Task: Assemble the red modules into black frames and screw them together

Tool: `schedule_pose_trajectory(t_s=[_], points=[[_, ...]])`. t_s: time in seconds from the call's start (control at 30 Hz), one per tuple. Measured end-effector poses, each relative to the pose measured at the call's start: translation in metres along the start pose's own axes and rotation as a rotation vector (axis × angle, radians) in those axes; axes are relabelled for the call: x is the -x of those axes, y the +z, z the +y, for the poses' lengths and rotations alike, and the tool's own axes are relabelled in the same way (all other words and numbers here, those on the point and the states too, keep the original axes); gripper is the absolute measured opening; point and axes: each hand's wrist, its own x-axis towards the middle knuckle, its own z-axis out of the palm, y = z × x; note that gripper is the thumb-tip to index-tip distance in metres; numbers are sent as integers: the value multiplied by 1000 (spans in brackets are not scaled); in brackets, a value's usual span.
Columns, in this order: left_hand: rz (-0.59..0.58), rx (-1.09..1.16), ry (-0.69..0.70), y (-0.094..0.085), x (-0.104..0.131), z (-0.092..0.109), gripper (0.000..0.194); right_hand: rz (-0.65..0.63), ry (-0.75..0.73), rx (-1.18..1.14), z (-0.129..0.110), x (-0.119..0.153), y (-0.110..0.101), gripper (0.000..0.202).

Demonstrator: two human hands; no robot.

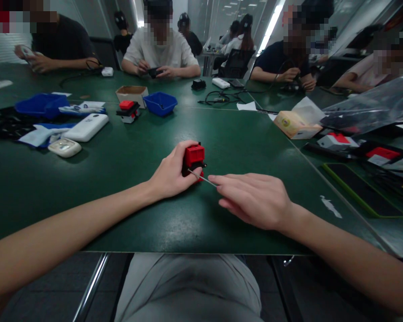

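Note:
My left hand (173,172) is closed round a small red and black block-shaped part (195,154), thumb in front and fingers behind, low over the green table (147,223). In my right hand (255,197) is a thin metal rod like a screwdriver shaft (204,180); its handle is hidden by my fingers. The shaft slants up to the left, and its tip lies near my left thumb at the front of the red and black part. Whether the tip touches the part I cannot tell.
Left lie a white phone-like device (87,127), an oval white case (64,147) and a blue tray (42,105). Farther back are another blue tray (160,103), a cardboard box (131,95) and a red-topped device (127,111). Right are a tissue box (297,125) and a green-edged black mat (359,188). Several people sit opposite.

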Motion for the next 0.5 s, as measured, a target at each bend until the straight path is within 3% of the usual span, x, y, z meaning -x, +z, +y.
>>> schedule_pose_trajectory(t_s=[0.17,0.27,0.4,0.5], points=[[0,138,-92,0,-3,0,56,57,195,-144,17,9,3,14],[97,311,-207,-2,-10,-11,58,98,291,-147,27,14,9,20],[275,442,-362,-19,-24,-47,69,-74,408,-62,39,22,21,27],[423,420,-540,-47,-37,-79,56,-245,465,-25,47,28,32,24]])
